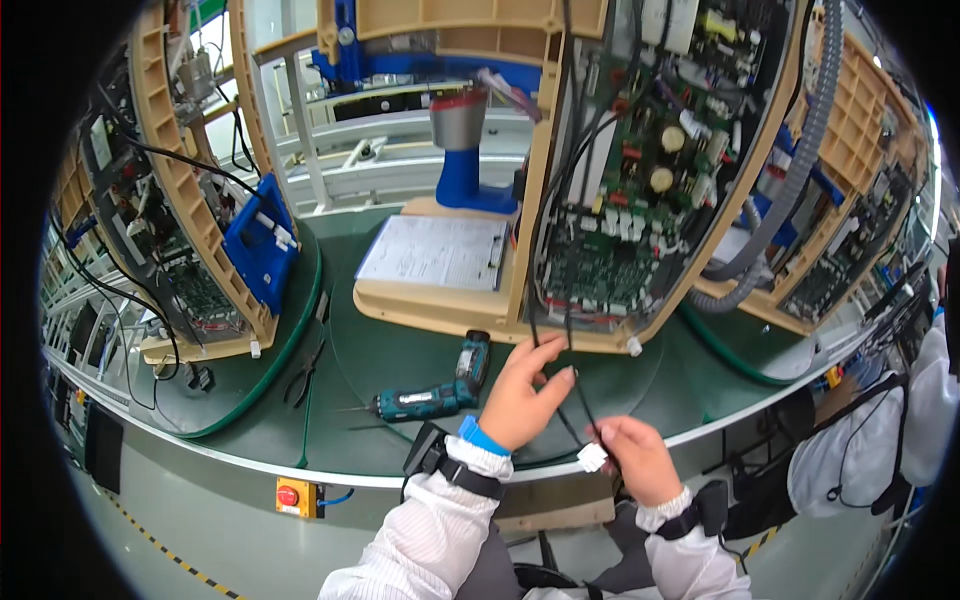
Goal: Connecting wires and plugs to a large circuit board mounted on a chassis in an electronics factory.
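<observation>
Two strands of black cable (pixel 568 318) hang down the front left side of an open machine whose circuit board (pixel 655 170) is exposed. My left hand (pixel 522 392) is closed around one strand just below the machine's tan frame (pixel 527 235), thumb and forefinger nearly together. Lower and to the right, my right hand (pixel 640 458) pinches the cable near its end. A white plug connector (pixel 592 458) sits beside those fingertips, over the bench's front edge. Just left of my left hand, a teal cordless screwdriver (pixel 425 400) lies on the green bench top (pixel 370 445).
A clipboard with a printed sheet (pixel 435 250) rests on the machine's tan base. Pliers (pixel 303 375) lie farther left. Similar opened machines (pixel 165 200) stand on both sides. A red stop button (pixel 288 496) is mounted below the bench edge. Another person's white sleeve (pixel 845 455) shows at right.
</observation>
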### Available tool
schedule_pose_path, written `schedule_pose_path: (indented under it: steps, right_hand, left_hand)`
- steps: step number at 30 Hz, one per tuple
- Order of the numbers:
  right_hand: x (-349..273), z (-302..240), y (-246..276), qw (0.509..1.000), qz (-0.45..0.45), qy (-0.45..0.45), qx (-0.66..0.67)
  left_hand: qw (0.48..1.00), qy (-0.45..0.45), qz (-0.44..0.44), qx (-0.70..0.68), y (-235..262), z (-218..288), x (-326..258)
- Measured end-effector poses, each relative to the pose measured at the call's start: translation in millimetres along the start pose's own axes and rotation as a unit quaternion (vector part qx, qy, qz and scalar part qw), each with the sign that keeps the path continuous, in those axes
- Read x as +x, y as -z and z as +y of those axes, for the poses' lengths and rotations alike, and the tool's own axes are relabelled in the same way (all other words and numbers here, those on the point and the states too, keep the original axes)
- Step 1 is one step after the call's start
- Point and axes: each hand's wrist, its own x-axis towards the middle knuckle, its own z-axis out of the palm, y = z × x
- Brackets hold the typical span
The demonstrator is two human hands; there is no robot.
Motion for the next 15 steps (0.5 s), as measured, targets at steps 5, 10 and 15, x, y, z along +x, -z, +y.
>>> schedule_pose_path:
  steps: [5, 10, 15]
  right_hand:
    - [-40, -31, -25, 0.978, -0.197, -0.069, 0.010]
    - [-42, 8, -42, 0.959, -0.221, -0.134, 0.117]
    - [-29, 26, -35, 0.994, 0.007, 0.007, 0.109]
  left_hand:
    - [0.991, -0.049, 0.019, 0.122, 0, -12, -3]
    - [0.999, 0.002, -0.036, 0.033, 2, 6, -6]
    - [0.946, -0.012, -0.200, -0.257, -3, 21, -16]
